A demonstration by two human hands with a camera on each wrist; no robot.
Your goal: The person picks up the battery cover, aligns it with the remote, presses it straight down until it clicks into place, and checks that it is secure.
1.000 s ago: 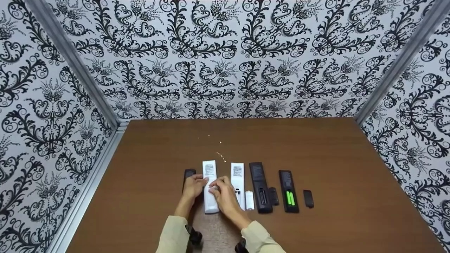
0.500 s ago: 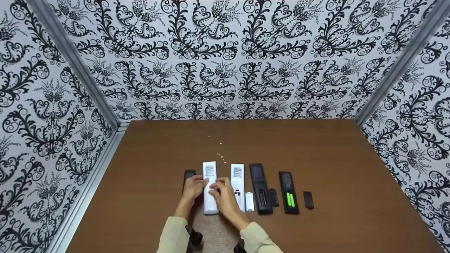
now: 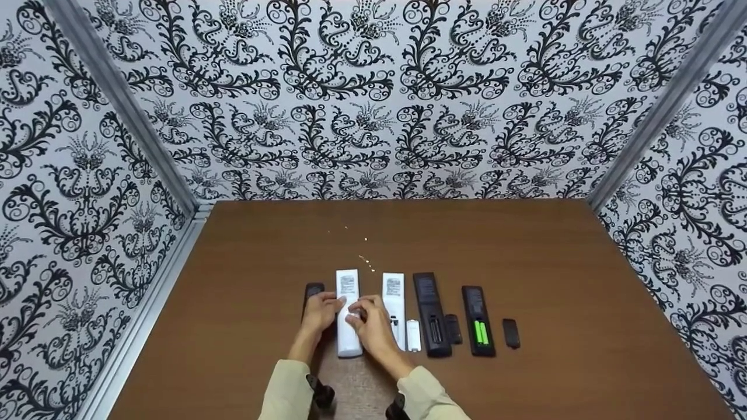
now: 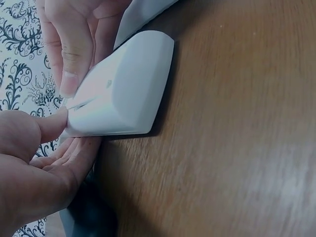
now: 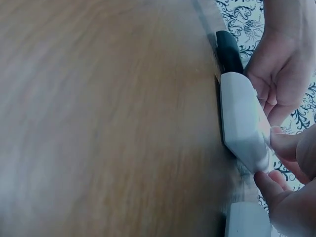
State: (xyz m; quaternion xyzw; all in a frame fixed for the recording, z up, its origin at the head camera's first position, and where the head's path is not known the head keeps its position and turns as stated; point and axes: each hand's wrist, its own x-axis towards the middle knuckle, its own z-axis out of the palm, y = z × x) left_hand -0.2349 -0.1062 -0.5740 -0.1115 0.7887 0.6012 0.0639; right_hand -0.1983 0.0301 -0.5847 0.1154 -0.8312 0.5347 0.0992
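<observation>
1. Nearest, a person's two pale sleeves [image 3: 286, 388] reach in over the surface [image 3: 525, 251], a dark device at each wrist.
2. The left hand [image 3: 321, 312] grips the left side of a white remote [image 3: 348, 341], thumb on its upper edge, other fingers curled along the side.
3. The right hand [image 3: 373, 324] has its thumb and forefinger bent and clamped on that remote's middle; whether they pinch a smaller part there cannot be told.
4. This remote lies back up, nearer the surface's left edge than its right, its long sides running toward the far edge.
5. Leftward, partly behind the left hand, is a black remote [image 3: 315, 288].
6. Rightward, in a row toward the right edge: a second white remote [image 3: 394, 283], partly hidden by the right hand; a white cover [image 3: 414, 335]; a long black remote [image 3: 429, 297], compartment open; a black cover [image 3: 453, 329] close beside it; a short black remote [image 3: 475, 297] holding two green batteries [image 3: 481, 332]; a small black cover [image 3: 511, 333].
7. Farther, pale specks [image 3: 366, 263] dot the surface.
8. Beyond the far edge rises a patterned wall [image 3: 350, 116].
</observation>
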